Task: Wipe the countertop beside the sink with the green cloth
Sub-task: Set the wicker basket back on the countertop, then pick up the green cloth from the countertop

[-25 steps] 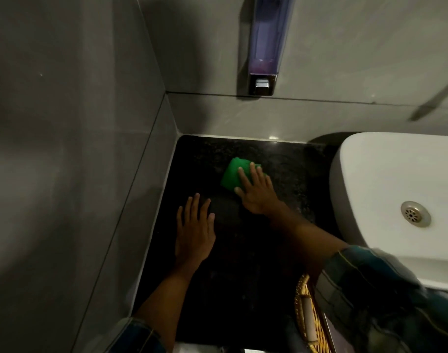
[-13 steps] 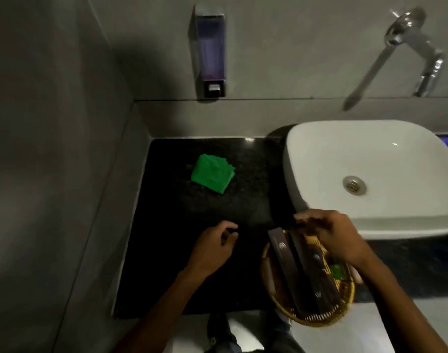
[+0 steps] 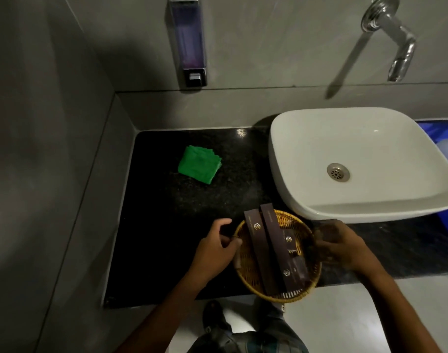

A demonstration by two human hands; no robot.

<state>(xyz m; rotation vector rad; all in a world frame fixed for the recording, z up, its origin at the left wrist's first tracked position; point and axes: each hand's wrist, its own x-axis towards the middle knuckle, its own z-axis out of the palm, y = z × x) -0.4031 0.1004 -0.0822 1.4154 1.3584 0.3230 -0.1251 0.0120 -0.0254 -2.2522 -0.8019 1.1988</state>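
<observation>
The folded green cloth lies alone on the black countertop, toward the back and left of the white sink. Neither hand touches it. My left hand grips the left rim of a round wicker basket at the counter's front edge. My right hand holds the basket's right rim; it is blurred. Long dark brown boxes lie in the basket.
A grey wall closes the counter on the left and behind. A soap dispenser hangs on the back wall, and a chrome tap sticks out above the sink. Something blue sits right of the sink. Pale floor lies below the counter's front edge.
My right hand let go of the green cloth and came back to the basket. My left hand lifted off the counter and took the basket's left rim. The basket shifted left onto the counter.
</observation>
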